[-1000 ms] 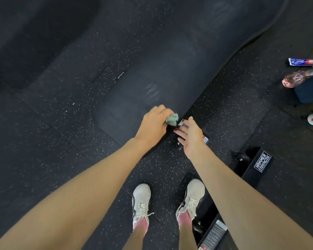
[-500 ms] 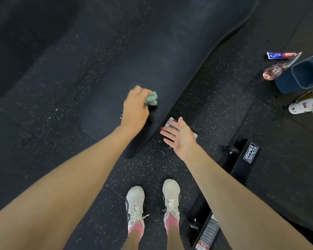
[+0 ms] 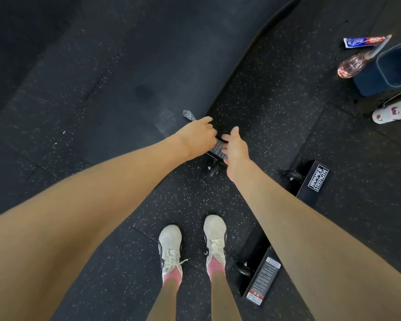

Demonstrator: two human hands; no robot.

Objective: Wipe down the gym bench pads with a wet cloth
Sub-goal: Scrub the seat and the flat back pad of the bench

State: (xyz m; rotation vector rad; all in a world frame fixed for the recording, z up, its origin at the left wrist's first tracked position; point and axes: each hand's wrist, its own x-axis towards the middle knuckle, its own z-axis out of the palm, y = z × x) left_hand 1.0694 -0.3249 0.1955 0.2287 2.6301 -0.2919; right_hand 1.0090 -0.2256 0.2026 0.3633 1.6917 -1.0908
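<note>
The black bench pad (image 3: 153, 72) runs from the upper right down to the middle of the view, with damp streaks near its closer end. My left hand (image 3: 198, 136) rests at the pad's near right edge, closed on a small grey-green cloth (image 3: 188, 115) that sticks out beyond the knuckles. My right hand (image 3: 235, 147) hovers just right of it with fingers spread, over the bench frame's label plate (image 3: 218, 149). It holds nothing.
A Hammer Strength base bar (image 3: 315, 179) with wheels lies on the speckled rubber floor at right. A dark blue bucket (image 3: 391, 68), a pink spray bottle (image 3: 352, 64), a tube (image 3: 364, 41) and a white slipper (image 3: 391, 112) sit at far right. My shoes (image 3: 192, 246) stand below.
My left hand slid the cloth across the pad toward its right edge and nearer to me. My right hand moved in close beside it, still spread.
</note>
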